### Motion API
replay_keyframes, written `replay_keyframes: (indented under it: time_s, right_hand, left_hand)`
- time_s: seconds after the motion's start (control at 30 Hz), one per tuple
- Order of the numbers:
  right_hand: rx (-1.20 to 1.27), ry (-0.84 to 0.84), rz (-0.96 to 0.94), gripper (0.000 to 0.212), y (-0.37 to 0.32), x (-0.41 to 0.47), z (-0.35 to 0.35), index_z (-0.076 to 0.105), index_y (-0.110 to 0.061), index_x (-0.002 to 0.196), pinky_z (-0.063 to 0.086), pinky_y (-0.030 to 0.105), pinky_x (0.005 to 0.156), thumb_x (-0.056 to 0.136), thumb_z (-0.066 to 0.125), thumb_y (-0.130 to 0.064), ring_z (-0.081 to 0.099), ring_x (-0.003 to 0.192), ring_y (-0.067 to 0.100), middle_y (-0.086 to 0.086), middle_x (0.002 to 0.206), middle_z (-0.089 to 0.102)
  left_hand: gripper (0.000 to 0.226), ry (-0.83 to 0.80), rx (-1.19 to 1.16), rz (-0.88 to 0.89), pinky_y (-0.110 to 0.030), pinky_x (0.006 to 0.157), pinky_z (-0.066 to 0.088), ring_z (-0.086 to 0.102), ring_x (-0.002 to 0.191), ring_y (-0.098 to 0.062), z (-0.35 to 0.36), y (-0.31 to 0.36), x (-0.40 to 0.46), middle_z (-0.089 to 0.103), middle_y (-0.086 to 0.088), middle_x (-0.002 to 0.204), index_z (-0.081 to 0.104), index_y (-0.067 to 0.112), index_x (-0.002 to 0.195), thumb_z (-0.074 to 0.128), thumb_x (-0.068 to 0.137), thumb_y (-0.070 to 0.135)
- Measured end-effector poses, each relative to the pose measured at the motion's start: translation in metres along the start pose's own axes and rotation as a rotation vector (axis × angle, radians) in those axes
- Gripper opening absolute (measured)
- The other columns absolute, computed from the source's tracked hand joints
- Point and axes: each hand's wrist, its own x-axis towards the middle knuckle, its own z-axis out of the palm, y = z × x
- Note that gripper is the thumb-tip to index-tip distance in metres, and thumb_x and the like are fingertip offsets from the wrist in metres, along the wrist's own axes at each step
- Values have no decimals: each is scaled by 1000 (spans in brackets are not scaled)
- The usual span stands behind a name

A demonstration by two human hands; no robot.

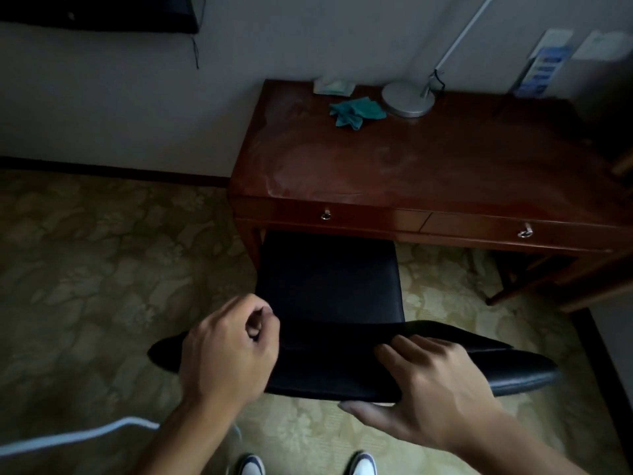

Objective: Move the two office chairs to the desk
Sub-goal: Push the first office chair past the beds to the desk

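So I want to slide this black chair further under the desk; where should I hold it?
Hold the black chair by the top edge of its backrest, from behind, where you stand. That padded edge lies crosswise nearest you; the right hand already wraps it. Add the left hand for an even push.

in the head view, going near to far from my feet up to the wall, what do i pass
white shoes → black padded chair backrest → black chair seat → reddish-brown wooden desk's drawer front → crumpled teal cloth → pale tissue box by the wall
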Motion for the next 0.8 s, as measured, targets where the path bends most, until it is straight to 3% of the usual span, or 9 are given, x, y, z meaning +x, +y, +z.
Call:
replay_keyframes:
  time_s: [0.13, 0.2, 0.33, 0.5, 0.63, 0.8]
  right_hand:
    - [-15, 22, -10, 66, 25, 18, 3, 60, -15, 62, 29, 23, 41, 79, 50, -78, 48, 40, 17, -3, 51, 49]
    - [-13, 17, 0, 65, 34, 30, 3, 58, -16, 61, 25, 21, 42, 79, 49, -78, 48, 39, 17, -3, 50, 48]
    - [-30, -25, -7, 65, 52, 57, 5, 58, -16, 62, 24, 22, 41, 81, 47, -77, 49, 39, 18, -3, 50, 49]
    - [-11, -13, 11, 62, 66, 93, 11, 51, -16, 59, 21, 22, 41, 83, 49, -73, 44, 36, 16, -4, 48, 45]
    - [-30, -23, 17, 59, 72, 126, 17, 51, -16, 58, 28, 23, 36, 81, 52, -70, 47, 37, 17, -3, 48, 47]
    - [-54, -1, 60, 61, 87, 171, 21, 54, -17, 62, 18, 22, 42, 85, 42, -72, 48, 39, 18, -3, 51, 50]
  left_hand:
    - [13, 3, 68, -59, -17, 43, 23, 32, 45, 2, 19, 6, 28, 42, 19, 47, 61, 27, 69, 55, 80, 31]
    - [12, -18, 109, -114, -19, 43, 24, 32, 46, -1, 27, 7, 43, 42, 19, 47, 60, 29, 70, 54, 79, 35]
    - [18, -73, 165, -188, -28, 47, 30, 42, 53, -15, 39, 9, 79, 56, 12, 55, 60, 32, 70, 48, 79, 41]
    - [19, -117, 171, -201, -33, 58, 41, 59, 75, -28, 48, 9, 127, 68, 5, 74, 63, 33, 75, 47, 81, 41]
    - [20, -158, 212, -169, -32, 58, 38, 56, 73, -28, 50, 3, 168, 68, 4, 75, 64, 32, 76, 48, 83, 42]
    - [22, -129, 170, -135, -33, 59, 49, 60, 71, -28, 61, -4, 222, 68, 5, 73, 67, 33, 76, 48, 81, 44]
